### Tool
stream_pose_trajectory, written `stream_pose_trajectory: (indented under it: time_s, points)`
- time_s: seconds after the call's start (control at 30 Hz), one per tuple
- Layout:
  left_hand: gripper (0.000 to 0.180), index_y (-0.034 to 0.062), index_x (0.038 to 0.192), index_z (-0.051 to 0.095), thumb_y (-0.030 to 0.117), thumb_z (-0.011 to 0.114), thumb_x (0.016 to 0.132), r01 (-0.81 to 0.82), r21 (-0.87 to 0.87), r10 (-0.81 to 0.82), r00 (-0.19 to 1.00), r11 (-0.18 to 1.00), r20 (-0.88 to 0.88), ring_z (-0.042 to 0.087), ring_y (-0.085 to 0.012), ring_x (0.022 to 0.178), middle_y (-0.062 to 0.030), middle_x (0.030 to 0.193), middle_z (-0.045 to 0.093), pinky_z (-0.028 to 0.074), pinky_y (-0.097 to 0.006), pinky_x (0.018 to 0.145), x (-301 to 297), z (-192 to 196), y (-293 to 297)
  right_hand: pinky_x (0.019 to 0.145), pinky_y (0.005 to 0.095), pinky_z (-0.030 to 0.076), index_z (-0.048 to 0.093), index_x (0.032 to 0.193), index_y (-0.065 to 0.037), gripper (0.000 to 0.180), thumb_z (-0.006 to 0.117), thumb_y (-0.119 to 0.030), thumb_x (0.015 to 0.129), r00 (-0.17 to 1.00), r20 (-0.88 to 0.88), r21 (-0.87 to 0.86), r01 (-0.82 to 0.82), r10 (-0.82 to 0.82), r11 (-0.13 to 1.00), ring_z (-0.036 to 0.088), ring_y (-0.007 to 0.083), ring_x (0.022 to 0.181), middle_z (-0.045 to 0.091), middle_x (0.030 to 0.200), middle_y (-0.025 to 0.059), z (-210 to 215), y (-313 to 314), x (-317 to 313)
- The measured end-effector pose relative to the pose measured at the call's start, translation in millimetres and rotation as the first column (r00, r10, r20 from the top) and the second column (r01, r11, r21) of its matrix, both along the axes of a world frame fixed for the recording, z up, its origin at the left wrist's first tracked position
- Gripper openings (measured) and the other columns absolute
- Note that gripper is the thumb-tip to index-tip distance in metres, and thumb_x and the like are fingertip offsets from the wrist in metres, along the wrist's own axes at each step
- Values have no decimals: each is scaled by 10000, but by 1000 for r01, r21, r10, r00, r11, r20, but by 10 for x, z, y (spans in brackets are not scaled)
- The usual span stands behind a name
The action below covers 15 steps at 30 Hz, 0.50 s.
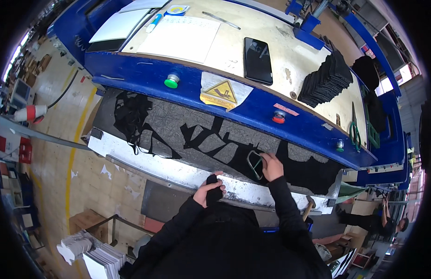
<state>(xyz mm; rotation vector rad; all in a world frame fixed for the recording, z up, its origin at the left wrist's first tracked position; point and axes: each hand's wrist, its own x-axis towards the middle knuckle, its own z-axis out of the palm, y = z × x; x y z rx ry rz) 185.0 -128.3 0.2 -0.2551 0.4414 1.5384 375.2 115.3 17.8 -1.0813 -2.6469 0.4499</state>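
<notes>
Over the front of the press bed, my right hand [272, 167] grips the edge of a cutting die [255, 165], a thin metal outline with green on it. Beneath the die lies black sheet material [297, 169] on the grey bed. My left hand [210, 189] is closed around a small black cut piece [215, 189], possibly several together, close to my body. Black offcut strips with cut-out gaps [208, 143] stretch leftward along the bed. A tangle of black scraps [130, 116] lies at its left end.
The blue press beam [187, 86] crosses in front, with green and red buttons. On its top are a phone [257, 60], papers, a pen, a stack of black cut pieces [326, 80] and green-handled scissors [355, 132]. A hammer [309, 207] lies near my right forearm. Another person [380, 222] stands far right.
</notes>
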Motion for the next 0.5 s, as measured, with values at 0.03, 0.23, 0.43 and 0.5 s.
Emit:
stream_pose_trajectory:
  time_s: [0.03, 0.23, 0.43, 0.5]
  points:
    - [460, 65, 1368, 497, 4, 631, 932, 59, -8, -59, 958, 998, -280, 568, -155, 848, -25, 872, 536, 497, -324, 782, -58, -35, 90, 785, 452, 519, 716, 1056, -134, 212, 670, -64, 861, 996, -25, 45, -84, 85, 995, 661, 355, 905, 623, 909, 110, 183, 54, -146]
    - [380, 115, 1251, 608, 185, 719, 895, -55, -24, -42, -370, 998, -928, 676, -264, 901, -86, 940, 651, 552, -372, 765, -157, -220, 579, 929, 438, 453, 702, 1150, -115, 321, 714, -116, 829, 982, -125, 52, -134, 139, 990, 554, 348, 1096, 569, 1090, 126, 98, 65, -569]
    - [385, 134, 1196, 663, 340, 735, 878, -18, -162, -136, -638, 987, -758, 690, -307, 954, -87, 997, 683, 574, -421, 789, -59, -502, 754, 970, 407, 457, 528, 1401, -64, 698, 835, -178, 784, 932, -206, -153, 269, -297, 951, 572, 303, 1080, 594, 1143, 135, -507, -438, -27]
    - [358, 135, 1170, 682, 323, 742, 872, -49, -151, -148, -626, 987, -766, 691, -305, 921, -78, 985, 681, 576, -416, 762, -88, -564, 766, 941, 384, 477, 489, 1431, -45, 766, 850, -155, 765, 928, -216, -245, 249, -303, 937, 595, 268, 1032, 621, 1118, 125, -523, -430, -34]
